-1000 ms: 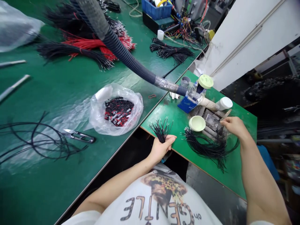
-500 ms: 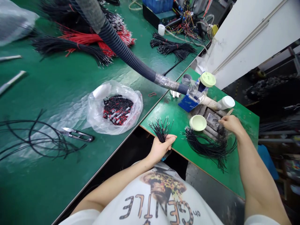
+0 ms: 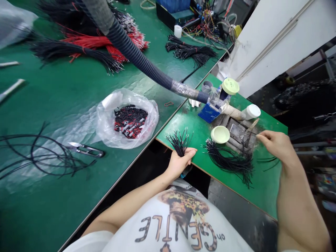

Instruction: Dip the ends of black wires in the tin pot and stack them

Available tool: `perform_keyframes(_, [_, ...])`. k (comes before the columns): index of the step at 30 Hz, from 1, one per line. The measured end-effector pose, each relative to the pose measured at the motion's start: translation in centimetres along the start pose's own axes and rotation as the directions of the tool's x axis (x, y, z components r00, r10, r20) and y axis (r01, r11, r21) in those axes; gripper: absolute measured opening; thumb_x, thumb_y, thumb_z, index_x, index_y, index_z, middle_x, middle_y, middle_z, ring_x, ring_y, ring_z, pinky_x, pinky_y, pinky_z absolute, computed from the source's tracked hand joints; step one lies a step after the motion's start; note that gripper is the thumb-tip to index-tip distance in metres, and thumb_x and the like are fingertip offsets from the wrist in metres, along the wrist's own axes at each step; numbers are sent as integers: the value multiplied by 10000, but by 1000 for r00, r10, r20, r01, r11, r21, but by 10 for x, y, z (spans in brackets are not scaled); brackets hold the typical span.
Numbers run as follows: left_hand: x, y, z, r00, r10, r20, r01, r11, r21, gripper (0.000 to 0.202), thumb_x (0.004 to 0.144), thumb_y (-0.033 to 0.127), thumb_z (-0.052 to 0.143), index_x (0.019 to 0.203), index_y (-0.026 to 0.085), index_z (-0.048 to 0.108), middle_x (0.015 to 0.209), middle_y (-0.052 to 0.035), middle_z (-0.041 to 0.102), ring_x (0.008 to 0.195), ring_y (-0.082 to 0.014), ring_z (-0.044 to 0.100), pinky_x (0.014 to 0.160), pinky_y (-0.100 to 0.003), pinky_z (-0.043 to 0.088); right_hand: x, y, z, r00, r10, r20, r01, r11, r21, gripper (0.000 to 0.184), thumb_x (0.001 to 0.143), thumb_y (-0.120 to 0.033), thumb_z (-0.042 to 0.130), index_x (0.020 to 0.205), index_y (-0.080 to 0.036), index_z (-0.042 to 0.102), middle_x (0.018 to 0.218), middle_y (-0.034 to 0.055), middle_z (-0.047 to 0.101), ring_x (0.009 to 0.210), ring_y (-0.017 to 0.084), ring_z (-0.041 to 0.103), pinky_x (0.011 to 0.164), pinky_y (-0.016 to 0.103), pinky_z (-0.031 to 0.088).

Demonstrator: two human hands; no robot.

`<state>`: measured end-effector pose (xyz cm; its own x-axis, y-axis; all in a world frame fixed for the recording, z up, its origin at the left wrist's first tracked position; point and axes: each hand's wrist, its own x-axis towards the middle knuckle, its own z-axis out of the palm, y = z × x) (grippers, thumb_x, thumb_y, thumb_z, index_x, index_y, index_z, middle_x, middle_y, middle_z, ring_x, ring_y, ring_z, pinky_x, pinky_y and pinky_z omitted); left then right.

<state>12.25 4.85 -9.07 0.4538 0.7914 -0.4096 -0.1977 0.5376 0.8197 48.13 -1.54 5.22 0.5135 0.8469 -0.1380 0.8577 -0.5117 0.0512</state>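
Observation:
My left hand is closed round a bundle of black wires, whose pale stripped ends fan out upward. Over at the right, my right hand pinches a few black wires; their tips point left, near a grimy metal block with a shiny square pot. Just left of the pot stands a pale yellow bowl. Below it a larger bundle of black wires lies on the small green table, tips toward the left.
A ribbed exhaust hose hangs across to a blue box by the pot. A white tub stands behind. On the big table lie a plastic bag of small parts, thread snips and red and black wire bundles.
My right hand has moved to the right, drawing the wire tips off the shiny pot. My left hand stays in place with its bundle. The whole view has shifted slightly.

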Motion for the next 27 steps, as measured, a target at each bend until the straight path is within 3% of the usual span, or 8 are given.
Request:
perform_keyframes(3, [1,0,0,1000,10,5,-10,1000,3,402,735,480,799,894,112,775,417,63,454,369,-46,311,397,-203,187,-39,-11,-6,973,-93,-211,81,995,-64,244,896,-378,571,853,-197,729,781,53,743,693,186,631,615,278,363])
perform_keyframes(7, [1,0,0,1000,23,12,-23,1000,-9,405,732,482,801,893,111,773,423,62,458,370,-44,305,394,-203,179,-76,-48,27,826,-342,-448,323,939,-122,249,975,-324,530,912,-181,723,929,54,773,788,164,679,638,249,400])
perform_keyframes(10, [1,0,-1,1000,26,16,-26,999,-19,424,713,495,810,888,110,773,424,66,446,373,-42,295,396,-206,177,-86,-81,68,762,-434,-480,413,898,-155,234,1000,-289,517,960,-177,719,880,48,766,740,153,656,670,265,410])
perform_keyframes(13, [-1,2,-1,999,15,33,-14,999,-35,432,701,495,819,884,106,770,423,70,436,374,-39,292,400,-207,171,-87,-105,102,755,-457,-470,441,885,-150,227,1005,-279,507,991,-192,717,839,64,747,750,184,629,715,311,410])
perform_keyframes(15, [-4,3,1,998,-8,58,10,999,-48,426,700,481,822,879,99,768,426,66,449,372,-37,294,401,-208,165,-87,-112,113,758,-456,-467,457,881,-119,213,993,-289,528,1056,-212,716,876,80,744,798,215,621,741,346,408])
perform_keyframes(18, [-10,4,4,993,-54,106,60,997,-54,434,704,479,816,885,89,762,444,48,496,364,-36,298,398,-215,155,-89,-106,114,758,-451,-471,494,869,-38,247,959,-307,586,1161,-227,703,994,95,746,902,249,634,812,388,421])
perform_keyframes(21, [-15,4,6,984,-75,159,83,995,-48,455,726,490,796,924,83,758,468,37,530,359,-38,305,397,-223,147,-86,-82,106,772,-398,-496,484,874,51,269,956,-292,578,1180,-214,702,1099,105,739,1013,254,645,921,402,429])
perform_keyframes(27, [-17,-2,12,940,-73,333,86,996,-23,496,860,525,673,1062,77,736,689,-58,701,368,-33,379,413,-232,199,-71,-29,110,860,-362,-358,403,914,44,327,1012,-312,456,1113,-155,725,1140,124,747,1095,256,651,974,390,418])
